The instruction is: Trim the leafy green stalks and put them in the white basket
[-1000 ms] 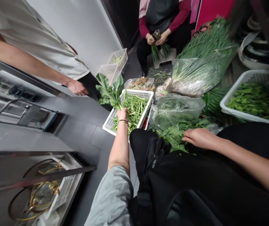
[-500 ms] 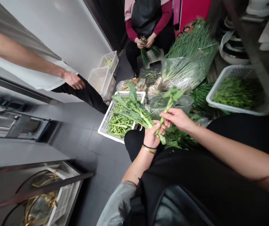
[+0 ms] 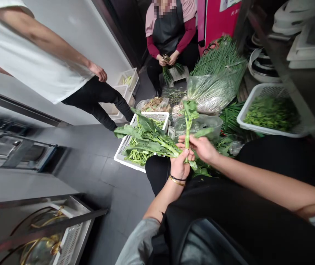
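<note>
Tilted half a second earlier, a single stalk [image 3: 188, 127] is now held nearly upright, and a leaf [image 3: 203, 132] is seen jutting beside the right hand [image 3: 204, 149]; whether it is still attached cannot be told. By the thumb and fingers of that hand the stalk is pinched partway along its stem, its lower end being crossed over the fingers of the left hand [image 3: 179, 167]. In the left hand a leafy bunch [image 3: 149, 139] is clasped by its stems, its leaves spread over a white basket [image 3: 122, 148] in which cut green stems [image 3: 136, 157] are piled. Below the hands, loose greens [image 3: 203, 170] are partly hidden by the wearer's arms. Beyond, long green stalks [image 3: 216, 60] are heaped, partly wrapped in clear plastic [image 3: 211, 92]. More greenery is held by a seated co-worker [image 3: 171, 31], while a standing person [image 3: 40, 60] is seen at the left.
</note>
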A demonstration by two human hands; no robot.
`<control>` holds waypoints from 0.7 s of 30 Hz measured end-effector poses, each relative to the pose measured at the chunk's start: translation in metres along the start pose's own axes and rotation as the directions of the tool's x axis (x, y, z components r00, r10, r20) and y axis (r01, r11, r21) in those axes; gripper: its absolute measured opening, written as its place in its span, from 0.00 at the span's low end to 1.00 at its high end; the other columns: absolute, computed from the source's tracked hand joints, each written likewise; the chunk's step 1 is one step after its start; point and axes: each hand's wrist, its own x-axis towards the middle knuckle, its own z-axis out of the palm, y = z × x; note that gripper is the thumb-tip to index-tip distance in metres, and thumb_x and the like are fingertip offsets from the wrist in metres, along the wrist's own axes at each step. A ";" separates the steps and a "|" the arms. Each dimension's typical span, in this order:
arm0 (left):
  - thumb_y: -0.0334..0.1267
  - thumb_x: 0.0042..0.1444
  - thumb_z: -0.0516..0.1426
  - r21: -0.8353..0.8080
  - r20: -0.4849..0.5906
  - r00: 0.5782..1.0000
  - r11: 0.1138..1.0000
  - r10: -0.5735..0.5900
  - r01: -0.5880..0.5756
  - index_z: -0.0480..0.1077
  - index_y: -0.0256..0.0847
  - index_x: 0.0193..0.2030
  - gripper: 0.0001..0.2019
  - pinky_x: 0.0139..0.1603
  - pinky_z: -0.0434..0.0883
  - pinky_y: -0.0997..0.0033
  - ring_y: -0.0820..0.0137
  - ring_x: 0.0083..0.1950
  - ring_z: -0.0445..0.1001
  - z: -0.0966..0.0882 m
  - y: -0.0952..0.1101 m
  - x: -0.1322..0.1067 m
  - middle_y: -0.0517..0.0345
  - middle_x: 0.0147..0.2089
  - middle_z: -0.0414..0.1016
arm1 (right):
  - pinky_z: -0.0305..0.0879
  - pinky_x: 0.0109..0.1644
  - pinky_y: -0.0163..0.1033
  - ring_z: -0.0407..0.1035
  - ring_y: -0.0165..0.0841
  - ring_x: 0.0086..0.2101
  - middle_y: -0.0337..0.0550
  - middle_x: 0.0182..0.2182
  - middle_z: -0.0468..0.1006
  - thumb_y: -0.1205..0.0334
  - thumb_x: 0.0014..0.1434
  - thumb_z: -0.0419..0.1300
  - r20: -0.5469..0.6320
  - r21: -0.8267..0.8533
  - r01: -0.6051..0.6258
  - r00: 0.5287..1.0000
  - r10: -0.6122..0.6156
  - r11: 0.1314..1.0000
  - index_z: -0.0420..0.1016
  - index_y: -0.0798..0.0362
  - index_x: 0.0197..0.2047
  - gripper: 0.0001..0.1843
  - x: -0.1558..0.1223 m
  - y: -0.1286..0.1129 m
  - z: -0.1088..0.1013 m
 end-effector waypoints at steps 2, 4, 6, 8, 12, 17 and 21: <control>0.44 0.41 0.65 -0.007 -0.012 1.000 1.000 0.008 -0.008 0.62 0.41 0.34 0.19 0.26 0.59 0.72 0.79 0.20 0.59 -0.003 0.000 0.000 0.62 0.23 0.68 | 0.67 0.27 0.37 0.70 0.33 0.24 0.42 0.22 0.76 0.39 0.52 0.58 0.029 -0.063 -0.020 0.999 0.022 0.998 0.78 0.54 0.39 0.26 -0.003 0.008 -0.001; 0.44 0.41 0.65 -0.025 0.013 1.000 1.000 -0.008 0.008 0.62 0.41 0.34 0.18 0.26 0.59 0.73 0.79 0.20 0.59 -0.006 0.000 0.000 0.61 0.24 0.69 | 0.67 0.30 0.35 0.71 0.32 0.29 0.43 0.27 0.77 0.42 0.49 0.63 0.029 -0.079 0.013 1.000 -0.011 0.997 0.78 0.55 0.35 0.22 0.001 0.002 -0.009; 0.43 0.42 0.65 -0.062 0.069 0.996 0.996 -0.054 0.059 0.62 0.41 0.36 0.19 0.25 0.59 0.73 0.79 0.20 0.58 -0.009 0.000 -0.001 0.62 0.24 0.69 | 0.65 0.28 0.33 0.70 0.30 0.28 0.43 0.29 0.77 0.45 0.47 0.66 0.020 -0.016 0.058 0.998 -0.058 0.998 0.77 0.54 0.36 0.21 0.009 -0.013 -0.019; 0.42 0.42 0.64 -0.096 0.139 0.982 0.985 -0.127 0.141 0.61 0.42 0.37 0.19 0.24 0.58 0.73 0.78 0.19 0.59 -0.011 -0.002 -0.002 0.61 0.24 0.70 | 0.61 0.21 0.31 0.66 0.26 0.22 0.39 0.25 0.75 0.48 0.47 0.66 0.049 0.065 0.058 0.997 -0.062 0.996 0.75 0.53 0.41 0.22 0.016 -0.030 -0.024; 0.40 0.43 0.64 -0.049 0.117 0.982 0.987 -0.148 0.154 0.61 0.40 0.38 0.18 0.23 0.60 0.73 0.76 0.19 0.62 -0.010 -0.003 0.001 0.59 0.25 0.73 | 0.63 0.19 0.30 0.64 0.24 0.17 0.34 0.21 0.73 0.54 0.43 0.70 0.042 0.144 0.024 0.999 -0.030 0.989 0.73 0.53 0.41 0.23 0.025 -0.037 -0.021; 0.39 0.46 0.61 -0.031 0.055 0.997 0.998 -0.054 0.055 0.60 0.41 0.38 0.16 0.22 0.57 0.75 0.77 0.18 0.61 -0.009 -0.003 0.002 0.61 0.24 0.72 | 0.67 0.22 0.29 0.64 0.23 0.19 0.39 0.22 0.75 0.52 0.41 0.71 -0.107 0.295 0.051 0.994 -0.020 0.954 0.72 0.55 0.28 0.18 0.027 -0.003 -0.015; 0.39 0.45 0.59 -0.142 0.063 0.991 0.981 -0.121 0.129 0.57 0.42 0.37 0.15 0.21 0.53 0.76 0.78 0.17 0.59 -0.006 -0.006 0.004 0.61 0.23 0.71 | 0.70 0.29 0.36 0.67 0.28 0.23 0.41 0.24 0.74 0.46 0.47 0.65 -0.198 -0.006 0.161 0.967 -0.159 0.987 0.72 0.54 0.27 0.18 0.015 0.007 -0.002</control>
